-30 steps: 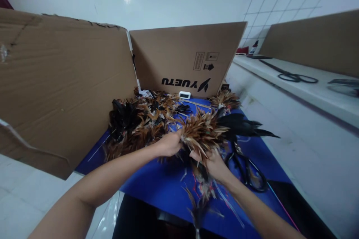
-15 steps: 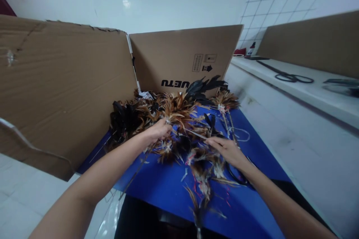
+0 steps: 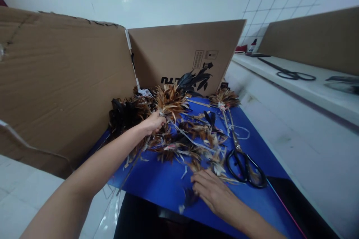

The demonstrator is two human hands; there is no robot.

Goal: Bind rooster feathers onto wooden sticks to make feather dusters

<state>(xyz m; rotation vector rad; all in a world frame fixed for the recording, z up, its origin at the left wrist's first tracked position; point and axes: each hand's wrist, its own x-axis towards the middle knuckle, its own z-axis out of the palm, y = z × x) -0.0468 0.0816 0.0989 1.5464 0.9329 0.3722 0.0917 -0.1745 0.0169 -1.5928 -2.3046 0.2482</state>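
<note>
My left hand [image 3: 153,123] is closed on the bound base of a bunch of brown and black feathers [image 3: 169,99], held over the feather pile [image 3: 131,114] at the back left of the blue mat [image 3: 165,183]. My right hand [image 3: 209,190] lies flat, palm down, on the mat near its front edge, fingers spread over loose feather scraps [image 3: 189,197]. A white string [image 3: 190,140] trails from the held bunch across scattered feathers [image 3: 202,145].
Black scissors [image 3: 244,164] lie on the mat to the right of my right hand. Cardboard walls [image 3: 64,82] stand at left and back. A small feather bunch [image 3: 224,98] rests at the back right. A white ledge [image 3: 297,82] with another pair of scissors runs along the right.
The feather bunch moved from both hands at the mat's middle to the back left in my left hand alone. My right hand let go and dropped to the front of the mat.
</note>
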